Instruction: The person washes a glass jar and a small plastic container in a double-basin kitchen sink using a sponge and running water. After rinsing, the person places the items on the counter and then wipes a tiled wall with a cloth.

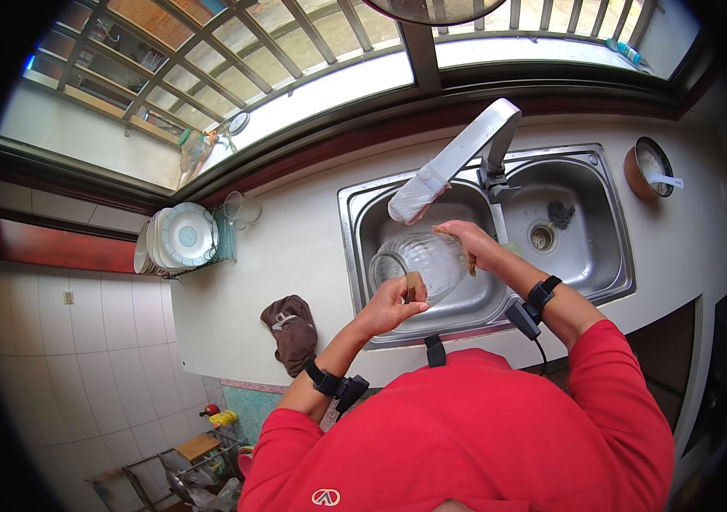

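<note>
A clear ribbed glass pitcher lies tilted over the left sink basin, its round mouth facing left. My left hand grips it by the handle near the mouth. My right hand presses a brown pad or cloth against the pitcher's base; most of that pad is hidden under the palm. Above the pitcher hangs the faucet spout, its end wrapped in a pale cloth.
The right basin holds a dark scouring pad by its drain. A pot with a white spoon stands far right. Plates fill a rack at left, beside a glass mug. A brown cloth lies on the counter.
</note>
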{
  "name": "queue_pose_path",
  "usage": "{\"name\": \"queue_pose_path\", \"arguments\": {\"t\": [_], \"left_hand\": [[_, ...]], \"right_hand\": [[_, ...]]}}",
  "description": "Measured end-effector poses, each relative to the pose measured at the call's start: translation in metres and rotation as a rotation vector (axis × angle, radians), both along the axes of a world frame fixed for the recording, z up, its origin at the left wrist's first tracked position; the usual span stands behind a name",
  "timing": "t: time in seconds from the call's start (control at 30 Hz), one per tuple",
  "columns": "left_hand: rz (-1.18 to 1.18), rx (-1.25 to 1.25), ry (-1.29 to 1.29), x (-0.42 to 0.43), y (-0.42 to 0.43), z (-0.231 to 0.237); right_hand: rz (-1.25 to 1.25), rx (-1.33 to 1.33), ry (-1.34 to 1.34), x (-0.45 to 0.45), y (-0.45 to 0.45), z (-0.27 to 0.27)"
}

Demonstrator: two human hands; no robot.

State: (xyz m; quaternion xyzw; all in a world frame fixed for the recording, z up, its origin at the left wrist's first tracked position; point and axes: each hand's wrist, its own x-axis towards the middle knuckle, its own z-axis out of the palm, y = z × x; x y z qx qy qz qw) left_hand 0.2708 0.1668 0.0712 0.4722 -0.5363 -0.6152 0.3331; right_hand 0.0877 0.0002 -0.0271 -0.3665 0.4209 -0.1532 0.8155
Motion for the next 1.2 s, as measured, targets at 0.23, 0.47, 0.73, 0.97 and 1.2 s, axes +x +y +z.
{"name": "queue_pose_path", "arguments": {"t": [0.23, 0.47, 0.73, 0.97, 1.2], "left_hand": [[-0.114, -0.087, -0.120, -0.005, -0.004, 0.028], [0.275, 0.105, 0.342, -0.007, -0.008, 0.016], [0.368, 0.148, 0.193, -0.021, -0.014, -0.021], [0.275, 0.146, 0.048, -0.019, -0.007, -0.023], [0.140, 0.141, 0.185, -0.012, 0.004, -0.008]], "right_hand": [[0.008, 0.445, -0.207, -0.016, -0.010, -0.004], [-0.007, -0.193, -0.048, -0.010, -0.006, 0.007], [0.038, -1.272, 0.099, 0.032, 0.060, 0.064], [0.081, -1.475, -0.013, 0.025, 0.067, 0.087], [0.142, -0.606, 0.292, 0.002, 0.027, 0.029]]}}
